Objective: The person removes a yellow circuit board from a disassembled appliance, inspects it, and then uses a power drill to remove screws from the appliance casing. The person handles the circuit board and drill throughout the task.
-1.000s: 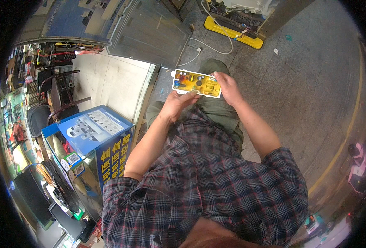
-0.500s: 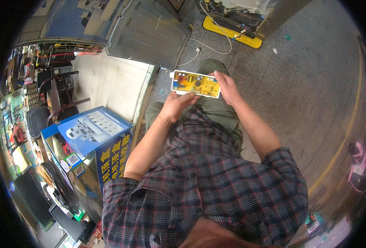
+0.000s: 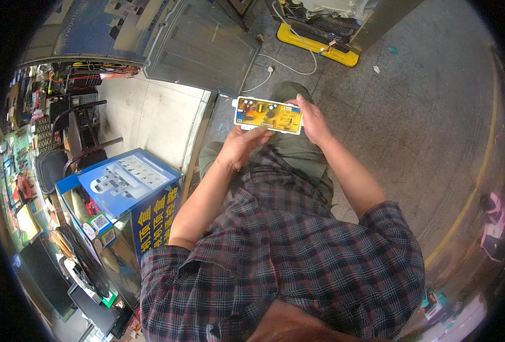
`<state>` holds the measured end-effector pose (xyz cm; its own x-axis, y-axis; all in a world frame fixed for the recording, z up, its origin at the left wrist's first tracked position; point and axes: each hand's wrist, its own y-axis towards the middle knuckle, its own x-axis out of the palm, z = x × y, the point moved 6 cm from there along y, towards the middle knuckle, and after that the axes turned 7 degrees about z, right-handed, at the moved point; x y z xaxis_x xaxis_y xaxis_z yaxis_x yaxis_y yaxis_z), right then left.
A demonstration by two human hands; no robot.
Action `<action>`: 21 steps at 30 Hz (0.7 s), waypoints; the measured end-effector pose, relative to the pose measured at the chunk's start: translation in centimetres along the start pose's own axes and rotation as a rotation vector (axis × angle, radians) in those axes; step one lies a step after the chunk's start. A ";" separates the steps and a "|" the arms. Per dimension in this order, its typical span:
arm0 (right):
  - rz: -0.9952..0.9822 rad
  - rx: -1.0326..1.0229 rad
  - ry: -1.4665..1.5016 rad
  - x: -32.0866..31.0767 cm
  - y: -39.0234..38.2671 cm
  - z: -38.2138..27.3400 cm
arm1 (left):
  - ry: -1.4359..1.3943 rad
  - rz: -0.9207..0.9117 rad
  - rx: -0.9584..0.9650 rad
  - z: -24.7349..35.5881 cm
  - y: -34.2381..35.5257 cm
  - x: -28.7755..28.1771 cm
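Note:
Over my lap I hold a yellow circuit board in a white rectangular housing (image 3: 268, 114), its components facing up. My left hand (image 3: 241, 145) is closed on its lower edge, thumb near the bottom middle. My right hand (image 3: 313, 121) grips the right end, with the thumb up by the top corner. The board lies over my green trouser legs (image 3: 289, 159); some of my fingers are hidden beneath it.
Left: blue printed box (image 3: 124, 174), chair (image 3: 75, 142), cluttered workbench (image 3: 27, 211). Top left: grey panel (image 3: 192, 48) above a pale floor area (image 3: 144, 122). Top: opened appliance with yellow base (image 3: 315, 44) and white cable (image 3: 289, 71). Right: pink objects (image 3: 495, 228).
The board and both my hands have shifted slightly left. The surroundings shift a little too. My grip looks the same.

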<state>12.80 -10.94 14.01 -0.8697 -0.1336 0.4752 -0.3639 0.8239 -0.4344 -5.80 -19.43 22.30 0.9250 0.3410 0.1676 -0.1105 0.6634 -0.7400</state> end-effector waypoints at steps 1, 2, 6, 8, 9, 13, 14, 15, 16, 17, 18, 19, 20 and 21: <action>0.006 0.019 0.031 0.1 0.1 0.2 | 0.003 -0.010 -0.003 0.0 0.1 0.0; 0.018 0.037 0.058 0.0 0.1 0.2 | -0.013 0.027 -0.005 0.0 0.1 -0.1; -0.042 -0.022 -0.058 0.1 0.3 0.4 | -0.013 0.012 0.005 -0.1 -0.2 -0.2; -0.048 0.000 -0.017 0.0 0.3 0.4 | -0.010 0.006 0.012 -0.1 0.0 0.0; -0.055 0.014 0.006 0.2 0.2 0.3 | -0.021 0.005 0.026 -0.1 0.1 0.1; -0.155 0.010 -0.137 1.4 -0.2 0.2 | -0.128 0.017 0.064 -0.3 1.1 -0.8; -0.137 -0.034 -0.196 1.9 -0.5 -0.1 | -0.141 0.036 0.070 0.3 0.9 -1.0; -0.171 -0.111 -0.312 2.4 -0.5 -0.4 | -0.127 0.059 0.066 0.7 0.7 -1.3; -0.205 -0.104 -0.434 2.6 -0.6 -0.4 | -0.114 0.082 0.063 1.2 0.5 -1.5; -0.244 -0.094 -0.557 3.4 -1.0 -0.9 | -0.104 0.109 0.061 1.5 0.3 -1.9; -0.216 -0.272 -0.802 4.3 -1.4 -1.9 | -0.100 0.114 0.058 1.2 0.5 -2.7; -0.199 -0.276 -0.901 4.7 -2.2 -2.2 | -0.103 0.121 0.056 0.5 0.7 -3.3; -0.239 -0.307 -1.000 5.9 -3.2 -3.5 | -0.108 0.130 0.054 -0.1 0.9 -3.9; -0.277 -0.340 -1.099 6.8 -4.0 -4.2 | -0.111 0.135 0.051 -0.2 0.7 -3.8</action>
<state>9.78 -12.77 22.17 -0.6555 -0.5961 -0.4636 -0.6223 0.7742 -0.1156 -9.36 -20.41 20.96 0.8549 0.4990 0.1416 -0.2523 0.6385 -0.7271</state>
